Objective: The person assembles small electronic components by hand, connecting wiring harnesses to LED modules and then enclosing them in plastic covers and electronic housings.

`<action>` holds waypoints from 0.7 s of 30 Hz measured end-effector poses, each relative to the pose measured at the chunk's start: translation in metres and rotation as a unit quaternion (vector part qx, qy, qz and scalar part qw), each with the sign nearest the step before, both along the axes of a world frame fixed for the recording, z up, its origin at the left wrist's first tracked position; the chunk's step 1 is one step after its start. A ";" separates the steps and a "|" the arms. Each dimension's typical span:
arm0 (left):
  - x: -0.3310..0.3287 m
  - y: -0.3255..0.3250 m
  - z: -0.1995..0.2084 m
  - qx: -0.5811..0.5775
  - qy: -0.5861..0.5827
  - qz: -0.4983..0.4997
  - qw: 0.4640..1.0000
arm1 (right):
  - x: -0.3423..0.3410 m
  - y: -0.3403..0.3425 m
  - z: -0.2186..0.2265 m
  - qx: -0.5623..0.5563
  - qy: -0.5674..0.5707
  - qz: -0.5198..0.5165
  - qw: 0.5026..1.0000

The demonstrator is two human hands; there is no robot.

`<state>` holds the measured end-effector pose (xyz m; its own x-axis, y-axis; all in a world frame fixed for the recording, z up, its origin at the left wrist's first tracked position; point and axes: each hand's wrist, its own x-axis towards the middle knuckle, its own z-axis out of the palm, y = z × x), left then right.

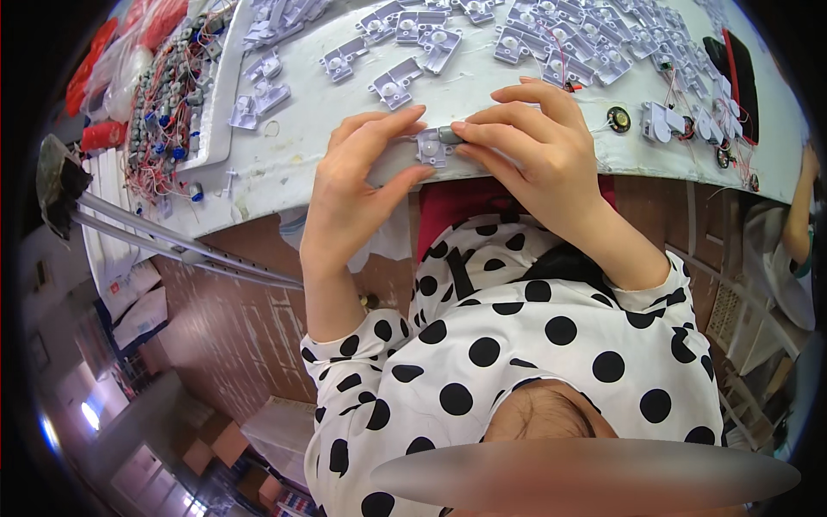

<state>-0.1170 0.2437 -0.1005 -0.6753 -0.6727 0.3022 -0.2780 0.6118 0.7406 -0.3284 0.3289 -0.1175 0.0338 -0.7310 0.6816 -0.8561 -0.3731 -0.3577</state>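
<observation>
At the table's near edge, between my two hands, is a small white plastic housing with a round raised part. My left hand curls at its left side, the thumb at the lower corner and fingertips at the upper left. A small grey motor lies at the housing's upper right. The thumb and index finger of my right hand close on that motor, with the other fingers bent above. Part of the housing's right edge is hidden by the right fingertips.
Many similar white housings lie across the far table. At left, a white foam tray borders a heap of wired motors. A round speaker and wired housings lie at right. Another person's arm shows at far right.
</observation>
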 end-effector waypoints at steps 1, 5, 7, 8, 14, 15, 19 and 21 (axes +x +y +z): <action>0.000 0.000 0.000 -0.001 0.000 0.000 1.000 | 0.000 -0.001 0.001 -0.013 0.024 -0.008 1.000; 0.000 0.000 -0.004 0.009 0.012 0.006 1.000 | 0.000 -0.002 0.000 0.002 0.013 0.001 1.000; -0.001 -0.001 -0.005 -0.008 0.011 0.001 1.000 | -0.003 -0.005 -0.002 0.024 -0.020 0.014 0.999; -0.001 -0.001 -0.005 -0.008 0.010 0.003 1.000 | -0.004 -0.006 -0.002 0.025 -0.020 0.015 0.999; -0.002 -0.002 -0.006 -0.022 0.009 0.002 1.000 | -0.010 -0.006 0.006 0.052 0.017 0.010 0.998; -0.002 -0.002 -0.006 -0.019 0.010 0.003 1.000 | -0.013 -0.006 0.006 0.054 0.030 0.025 0.998; -0.002 -0.002 -0.006 -0.024 0.008 0.002 1.000 | -0.018 -0.002 0.013 0.064 0.068 0.056 0.994; -0.002 -0.001 -0.005 -0.023 0.008 0.003 1.000 | -0.021 0.000 0.015 0.078 0.065 0.068 0.992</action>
<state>-0.1188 0.2422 -0.1056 -0.6657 -0.6620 0.3445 -0.2697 0.6438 0.7161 -0.3498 0.3286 -0.1022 0.2202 -0.8097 0.5440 -0.8443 -0.4375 -0.3094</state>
